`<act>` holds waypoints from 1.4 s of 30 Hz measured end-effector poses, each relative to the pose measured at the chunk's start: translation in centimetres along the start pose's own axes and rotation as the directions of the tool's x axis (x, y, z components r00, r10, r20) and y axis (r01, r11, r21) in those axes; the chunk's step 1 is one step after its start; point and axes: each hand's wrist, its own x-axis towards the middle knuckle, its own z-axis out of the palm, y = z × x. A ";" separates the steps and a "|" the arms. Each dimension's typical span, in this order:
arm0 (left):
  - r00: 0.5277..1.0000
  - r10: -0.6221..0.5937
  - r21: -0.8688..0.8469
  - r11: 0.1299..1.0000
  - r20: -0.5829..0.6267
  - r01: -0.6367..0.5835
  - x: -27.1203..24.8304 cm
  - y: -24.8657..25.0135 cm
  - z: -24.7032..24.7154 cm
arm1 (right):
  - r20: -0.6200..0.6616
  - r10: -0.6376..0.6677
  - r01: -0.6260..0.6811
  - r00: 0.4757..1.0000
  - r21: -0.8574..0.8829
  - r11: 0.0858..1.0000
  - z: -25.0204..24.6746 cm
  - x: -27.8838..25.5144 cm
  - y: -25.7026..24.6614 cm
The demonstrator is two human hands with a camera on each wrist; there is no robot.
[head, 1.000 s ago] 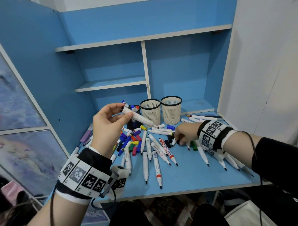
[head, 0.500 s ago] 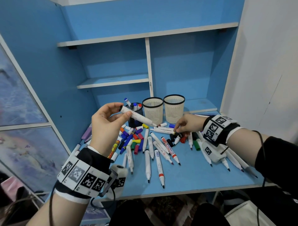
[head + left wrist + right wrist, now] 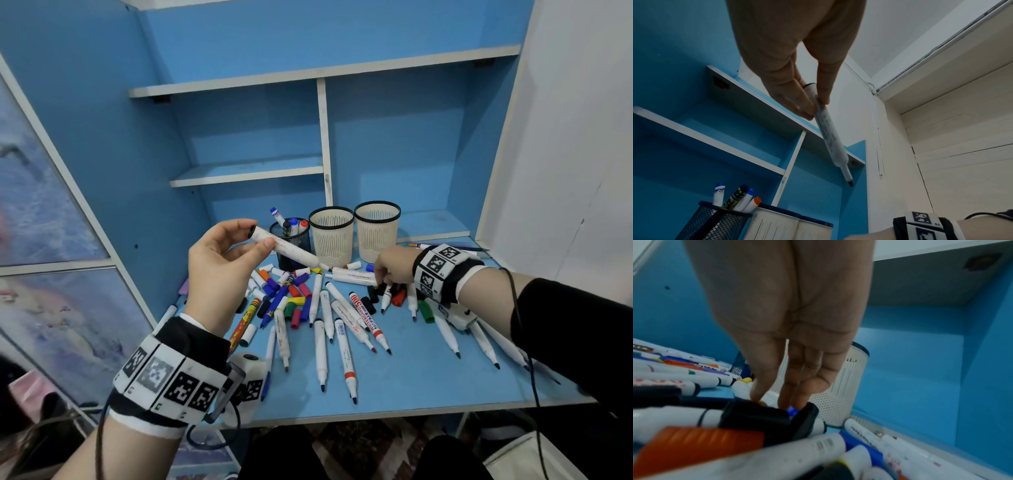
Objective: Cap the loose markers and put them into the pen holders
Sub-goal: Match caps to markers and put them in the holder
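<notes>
So the left hand [image 3: 222,270] pinches an uncapped white marker [image 3: 291,250] up in the air above the desk [image 3: 428,377], while the right hand [image 3: 394,265] has its fingers down among loose black caps [image 3: 371,294] beside the white holders [image 3: 331,236], can't tell if it's gripping one yet, so next is probably lifting a matching cap and pushing it onto the tip.
</notes>
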 end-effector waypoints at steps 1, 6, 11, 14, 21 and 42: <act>1.000 0.002 0.001 1.000 -0.002 -0.002 0.0 0.0 -0.1 | 0.011 -0.011 0.011 1.000 -0.014 1.000 0.0 0.2 -0.1; 1.000 0.013 0.007 1.000 -0.012 -0.012 0.1 -0.1 -0.6 | 0.039 -0.052 0.054 0.998 -0.071 0.996 0.1 0.7 -0.6; 1.000 0.003 0.010 1.000 -0.017 -0.002 0.2 -0.3 -0.9 | -0.002 -0.072 0.071 0.997 -0.127 0.989 0.0 0.9 -1.5; 1.000 0.009 0.014 1.000 -0.021 -0.008 0.3 -0.4 -1.0 | -0.043 -0.121 0.111 0.992 -0.178 0.978 -0.2 0.9 -2.2; 1.000 0.001 0.010 1.000 -0.012 0.000 0.2 -0.3 -1.0 | 0.125 -0.174 0.193 0.977 -0.160 0.968 -0.2 0.8 -3.6; 0.999 0.031 0.000 1.000 0.017 -0.031 -0.3 0.9 -0.6 | 0.040 -0.160 0.163 0.986 -0.083 0.983 0.1 0.1 -3.5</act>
